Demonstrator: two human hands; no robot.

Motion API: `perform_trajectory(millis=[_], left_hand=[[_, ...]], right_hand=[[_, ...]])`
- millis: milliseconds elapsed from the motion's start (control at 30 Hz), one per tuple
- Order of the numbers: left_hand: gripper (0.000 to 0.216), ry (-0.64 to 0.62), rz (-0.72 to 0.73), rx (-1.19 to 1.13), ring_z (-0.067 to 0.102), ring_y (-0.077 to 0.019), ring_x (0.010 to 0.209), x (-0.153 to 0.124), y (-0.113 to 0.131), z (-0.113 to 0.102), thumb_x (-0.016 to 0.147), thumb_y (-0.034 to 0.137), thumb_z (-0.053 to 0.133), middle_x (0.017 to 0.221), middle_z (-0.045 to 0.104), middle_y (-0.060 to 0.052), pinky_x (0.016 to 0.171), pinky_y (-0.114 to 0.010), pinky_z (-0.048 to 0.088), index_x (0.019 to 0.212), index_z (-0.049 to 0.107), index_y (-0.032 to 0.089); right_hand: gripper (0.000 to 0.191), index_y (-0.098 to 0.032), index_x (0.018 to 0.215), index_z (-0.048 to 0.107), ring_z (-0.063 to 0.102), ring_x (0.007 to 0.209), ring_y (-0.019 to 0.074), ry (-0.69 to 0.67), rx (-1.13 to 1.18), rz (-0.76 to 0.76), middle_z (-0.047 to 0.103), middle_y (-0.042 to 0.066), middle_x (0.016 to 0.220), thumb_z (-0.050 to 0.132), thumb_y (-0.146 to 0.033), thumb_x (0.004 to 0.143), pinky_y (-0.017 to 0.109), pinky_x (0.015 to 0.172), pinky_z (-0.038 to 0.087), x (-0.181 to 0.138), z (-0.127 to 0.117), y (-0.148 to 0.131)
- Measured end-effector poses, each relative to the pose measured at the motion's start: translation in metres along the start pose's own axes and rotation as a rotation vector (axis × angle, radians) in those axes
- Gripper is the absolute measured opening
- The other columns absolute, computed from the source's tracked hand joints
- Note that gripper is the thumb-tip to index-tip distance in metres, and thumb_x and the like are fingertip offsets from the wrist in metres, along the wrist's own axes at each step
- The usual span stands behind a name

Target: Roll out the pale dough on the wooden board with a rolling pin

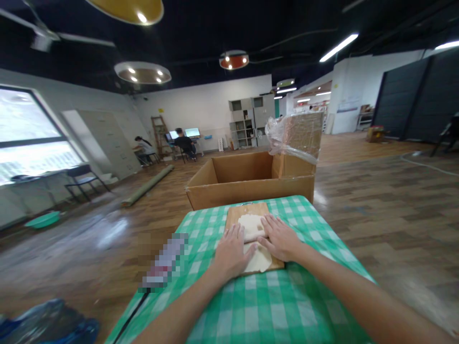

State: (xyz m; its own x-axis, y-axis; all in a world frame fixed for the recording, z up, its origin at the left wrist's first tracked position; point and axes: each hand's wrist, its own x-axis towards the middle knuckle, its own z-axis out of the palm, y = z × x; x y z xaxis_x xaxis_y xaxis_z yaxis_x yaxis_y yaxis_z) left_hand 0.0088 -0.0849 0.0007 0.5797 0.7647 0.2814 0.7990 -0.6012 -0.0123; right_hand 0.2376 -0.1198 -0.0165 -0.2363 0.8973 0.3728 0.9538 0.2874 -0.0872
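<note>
A flattened sheet of pale dough lies on a wooden cutting board. Across its middle runs a pale, rounded bar; whether it is a floured rolling pin or a roll of dough I cannot tell. My left hand rests palm down at the bar's left end, fingers stretched forward and thumb pointing inward. At the right end my right hand lies in the same way, its fingers out straight. Both palms hide the ends of the bar and parts of the board.
A green and white checked cloth covers the table. Toward its left edge lies a blurred-out item with a black cable. Beyond the table stands a large open cardboard box. Two people sit farther back; a long roll lies on the floor.
</note>
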Motion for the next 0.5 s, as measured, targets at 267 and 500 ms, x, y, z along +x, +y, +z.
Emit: perform_trajectory(millis=[267,500], left_hand=[[0.068,0.008,0.009,-0.028,0.042,-0.0334,0.151,0.044,-0.022,0.011,0.106,0.063,0.032,0.161,0.049,-0.017,0.124,-0.051,0.033,0.152,0.051,0.017],[0.077,-0.016,-0.062,0.019,0.036,-0.0395,0.153,0.112,-0.052,0.037,0.106,0.067,0.023,0.163,0.043,-0.023,0.122,-0.06,0.029,0.157,0.044,0.013]], right_hand=[[0.086,-0.003,0.161,0.04,0.025,0.159,0.0369,-0.081,-0.011,0.048,0.034,0.025,0.167,0.017,-0.067,0.107,0.053,0.126,0.025,0.031,0.003,0.01],[0.073,-0.017,0.155,0.051,0.03,0.157,0.0344,-0.131,-0.055,0.09,0.045,0.017,0.164,0.02,-0.065,0.109,0.057,0.126,0.02,0.087,0.019,0.038]])
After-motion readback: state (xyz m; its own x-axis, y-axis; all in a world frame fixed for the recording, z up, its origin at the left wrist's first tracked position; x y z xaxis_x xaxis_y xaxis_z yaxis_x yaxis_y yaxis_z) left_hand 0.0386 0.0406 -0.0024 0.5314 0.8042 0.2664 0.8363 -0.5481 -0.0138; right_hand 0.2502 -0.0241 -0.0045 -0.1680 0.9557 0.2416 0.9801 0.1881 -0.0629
